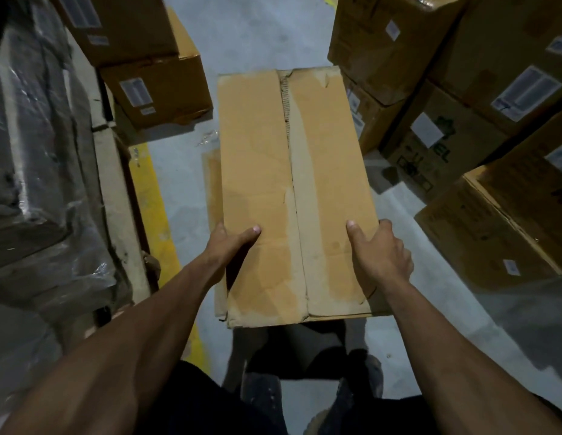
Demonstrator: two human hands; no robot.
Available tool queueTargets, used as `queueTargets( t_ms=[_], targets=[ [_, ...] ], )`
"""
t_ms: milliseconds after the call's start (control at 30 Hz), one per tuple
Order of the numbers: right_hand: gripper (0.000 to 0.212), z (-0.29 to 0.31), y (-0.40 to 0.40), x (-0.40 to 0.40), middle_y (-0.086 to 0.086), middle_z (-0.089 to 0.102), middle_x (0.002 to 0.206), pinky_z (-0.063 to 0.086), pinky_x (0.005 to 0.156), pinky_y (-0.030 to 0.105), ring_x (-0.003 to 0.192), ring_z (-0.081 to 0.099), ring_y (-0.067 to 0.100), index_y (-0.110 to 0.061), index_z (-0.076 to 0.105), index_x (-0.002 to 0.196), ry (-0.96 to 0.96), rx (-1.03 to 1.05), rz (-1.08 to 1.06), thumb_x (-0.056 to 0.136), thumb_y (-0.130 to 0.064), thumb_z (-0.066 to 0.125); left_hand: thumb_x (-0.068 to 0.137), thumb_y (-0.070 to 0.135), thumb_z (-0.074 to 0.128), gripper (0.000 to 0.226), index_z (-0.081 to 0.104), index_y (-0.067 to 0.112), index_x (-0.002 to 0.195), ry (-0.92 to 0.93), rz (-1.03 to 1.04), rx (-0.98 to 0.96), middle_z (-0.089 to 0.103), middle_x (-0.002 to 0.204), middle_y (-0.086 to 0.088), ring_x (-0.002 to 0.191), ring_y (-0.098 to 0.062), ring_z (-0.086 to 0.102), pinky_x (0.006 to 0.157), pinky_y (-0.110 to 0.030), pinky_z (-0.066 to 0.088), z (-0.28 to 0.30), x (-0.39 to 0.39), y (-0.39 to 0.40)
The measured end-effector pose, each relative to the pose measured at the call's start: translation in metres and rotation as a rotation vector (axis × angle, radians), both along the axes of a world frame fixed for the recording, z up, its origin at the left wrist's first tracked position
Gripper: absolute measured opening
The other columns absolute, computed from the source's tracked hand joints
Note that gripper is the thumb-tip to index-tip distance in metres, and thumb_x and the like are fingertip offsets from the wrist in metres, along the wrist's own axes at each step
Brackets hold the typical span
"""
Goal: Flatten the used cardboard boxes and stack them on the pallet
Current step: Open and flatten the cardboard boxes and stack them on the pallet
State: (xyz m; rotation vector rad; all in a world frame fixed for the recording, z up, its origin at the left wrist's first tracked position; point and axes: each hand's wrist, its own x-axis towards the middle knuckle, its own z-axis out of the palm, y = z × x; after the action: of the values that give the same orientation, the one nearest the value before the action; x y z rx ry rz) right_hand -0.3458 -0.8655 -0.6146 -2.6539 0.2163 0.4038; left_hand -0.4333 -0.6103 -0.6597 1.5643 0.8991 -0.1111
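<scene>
With the left hand (229, 243) and right hand (378, 249) each gripping a side edge of the cardboard box (295, 189), thumbs on top, the person should probably keep it level while carrying.

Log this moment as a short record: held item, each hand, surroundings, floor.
held item: cardboard box, top flaps closed along a worn, partly torn centre seam; not visibly flattened
left hand: grips the box's left edge, thumb on top
right hand: grips the box's right edge, thumb on top
left side: plastic-wrapped load and labelled boxes
right side: stacked labelled boxes
floor: grey concrete with a yellow line
pallet: none clearly seen
</scene>
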Motion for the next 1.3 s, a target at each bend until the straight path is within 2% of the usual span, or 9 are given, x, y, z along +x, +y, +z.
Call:
queueTargets(
  t_ms=[133,333,533,633,733,900,1000,1133,1300],
  targets=[
    [0.062,0.011,-0.004,0.009,0.017,0.059,0.128,0.039,0.090,0.043,0.119,0.053,0.040,-0.014,0.049,0.129,-0.032,0.048,0.010,0.096,-0.066,0.041,0.040,0.081,0.079,0.108,0.062,0.019,0.127,0.029,0.036,0.140,0.070,0.117,-0.001,0.105,-0.025,0.067,0.096,-0.047,0.054,0.009,0.007,0.007],
    [0.055,0.028,-0.005,0.024,0.010,0.062,0.122,0.041,0.087,0.040,0.114,0.056,0.036,-0.018,0.057,0.127,-0.066,0.206,0.012,0.096,-0.062,0.045,0.040,0.099,0.061,0.098,0.067,0.031,0.111,0.034,-0.040,0.488,0.073,0.107,0.004,0.098,-0.028,0.069,0.089,-0.048,0.056,0.081,0.007,0.014],
    [0.063,0.013,0.010,0.007,0.004,0.073,0.099,0.057,0.088,0.050,0.091,0.070,0.029,-0.019,0.067,0.105,0.063,0.661,-0.198,0.075,-0.073,0.054,0.066,0.084,0.043,0.084,0.059,0.025,0.122,0.131,-0.213,0.899,0.068,0.108,-0.006,0.097,-0.035,0.064,0.088,-0.047,0.054,0.172,0.012,0.002],
    [0.042,-0.001,0.018,0.004,0.009,0.076,0.098,0.061,0.079,0.044,0.086,0.074,0.027,-0.012,0.070,0.110,0.174,0.909,-0.234,0.096,-0.050,0.059,0.083,0.073,0.044,0.067,0.053,0.024,0.127,0.111,-0.221,1.101,0.065,0.107,-0.008,0.095,-0.034,0.061,0.089,-0.046,0.051,0.197,0.020,-0.008],
    [0.048,-0.020,0.028,-0.001,0.008,0.075,0.104,0.058,0.086,0.043,0.094,0.072,0.026,-0.012,0.065,0.126,0.381,0.936,-0.185,0.104,-0.049,0.045,0.096,0.050,0.048,0.045,0.044,0.024,0.133,0.053,-0.238,1.091,0.059,0.107,-0.005,0.095,-0.028,0.056,0.085,-0.041,0.046,0.196,0.028,-0.029],
    [0.058,-0.054,0.033,-0.026,0.006,0.066,0.120,0.046,0.102,0.050,0.112,0.061,0.030,-0.024,0.059,0.130,0.716,0.773,-0.157,0.102,-0.064,0.028,0.100,0.046,0.041,0.064,0.022,0.019,0.155,0.220,-0.548,0.883,0.026,0.159,-0.016,0.144,-0.036,0.028,0.114,-0.058,0.028,0.099,0.033,-0.069],
    [0.068,-0.057,0.037,-0.027,0.004,0.074,0.105,0.049,0.092,0.041,0.100,0.068,0.024,-0.027,0.067,0.108,0.707,0.870,-0.217,0.096,-0.073,0.019,0.104,0.044,0.033,0.048,0.037,0.020,0.146,0.335,-0.884,0.741,0.024,0.162,-0.005,0.148,-0.037,0.019,0.112,-0.067,0.021,0.032,0.015,-0.083],
    [0.062,-0.050,0.046,-0.018,-0.010,0.051,0.140,0.037,0.104,0.046,0.133,0.046,0.022,-0.026,0.041,0.147,0.575,0.852,-0.121,0.099,-0.066,0.037,0.107,0.040,0.023,0.059,0.000,0.025,0.160,0.312,-1.019,0.871,-0.010,0.167,0.003,0.152,-0.036,-0.009,0.119,-0.064,0.005,0.002,-0.003,-0.080],
    [0.095,-0.067,0.063,-0.034,0.004,0.043,0.154,0.042,0.110,0.047,0.135,0.046,0.032,-0.029,0.008,0.159,0.455,0.529,0.017,0.087,-0.052,0.064,0.103,0.028,0.045,0.048,0.037,0.008,0.146,0.128,-0.959,0.823,0.025,0.161,-0.012,0.148,-0.028,0.021,0.122,-0.038,0.016,0.014,0.006,-0.049]
  ],
)
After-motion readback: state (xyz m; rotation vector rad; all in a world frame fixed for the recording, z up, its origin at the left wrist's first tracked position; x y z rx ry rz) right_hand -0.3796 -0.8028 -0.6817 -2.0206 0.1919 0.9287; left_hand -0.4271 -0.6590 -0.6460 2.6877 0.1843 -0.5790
